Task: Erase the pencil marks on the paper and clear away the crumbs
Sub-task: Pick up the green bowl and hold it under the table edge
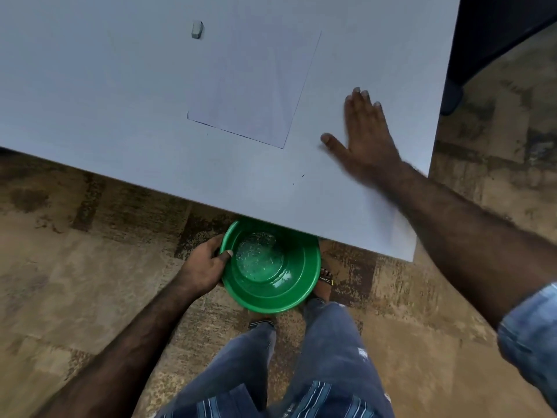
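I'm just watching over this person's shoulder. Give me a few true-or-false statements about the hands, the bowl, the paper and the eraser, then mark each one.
1. The left hand grips the rim of the green bowl. True.
2. The bowl stands on the table. False: it is held below the table's near edge, above the floor.
3. The right hand lies flat on the table, to the right of the paper. True.
4. The right hand holds the eraser. False: the eraser lies alone on the table beyond the paper's far left corner.
5. The bowl is empty. False: small crumbs lie in its bottom.
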`<state>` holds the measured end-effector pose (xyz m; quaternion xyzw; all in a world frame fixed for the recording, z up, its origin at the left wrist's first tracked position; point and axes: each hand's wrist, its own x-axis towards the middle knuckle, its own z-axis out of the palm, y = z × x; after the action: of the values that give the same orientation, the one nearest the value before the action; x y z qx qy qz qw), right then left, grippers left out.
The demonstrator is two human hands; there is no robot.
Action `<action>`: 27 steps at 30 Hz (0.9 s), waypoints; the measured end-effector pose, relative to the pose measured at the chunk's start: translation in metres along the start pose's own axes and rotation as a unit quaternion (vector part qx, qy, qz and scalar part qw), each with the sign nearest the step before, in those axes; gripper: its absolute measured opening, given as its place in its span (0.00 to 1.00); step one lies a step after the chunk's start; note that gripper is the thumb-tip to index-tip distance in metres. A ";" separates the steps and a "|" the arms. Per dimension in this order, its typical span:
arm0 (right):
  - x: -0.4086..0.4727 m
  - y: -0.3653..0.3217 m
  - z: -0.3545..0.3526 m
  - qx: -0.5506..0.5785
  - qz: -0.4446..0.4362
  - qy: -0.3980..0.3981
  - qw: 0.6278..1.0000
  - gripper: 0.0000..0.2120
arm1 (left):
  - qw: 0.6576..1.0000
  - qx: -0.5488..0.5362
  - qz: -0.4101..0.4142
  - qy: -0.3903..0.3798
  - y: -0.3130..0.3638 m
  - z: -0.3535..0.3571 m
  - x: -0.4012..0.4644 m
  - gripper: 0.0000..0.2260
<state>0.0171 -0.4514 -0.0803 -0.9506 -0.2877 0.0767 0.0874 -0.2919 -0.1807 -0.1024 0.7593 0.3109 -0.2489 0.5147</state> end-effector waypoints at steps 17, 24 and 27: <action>-0.149 -0.138 0.019 -0.016 -0.345 -0.145 0.927 0.53 | 1.000 -0.009 0.007 -0.014 0.005 -0.004 -0.003 0.18; -0.023 -0.012 0.005 -0.004 -0.068 0.031 0.997 0.47 | 1.000 -0.003 -0.002 -0.005 0.001 -0.002 -0.003 0.19; 0.010 0.023 -0.004 0.009 0.073 0.003 0.997 0.50 | 1.000 -0.016 -0.007 -0.005 0.002 -0.001 -0.003 0.19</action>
<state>0.0379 -0.4648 -0.0826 -0.9686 -0.2161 0.0830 0.0911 -0.2927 -0.1810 -0.0982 0.7474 0.3178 -0.2513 0.5266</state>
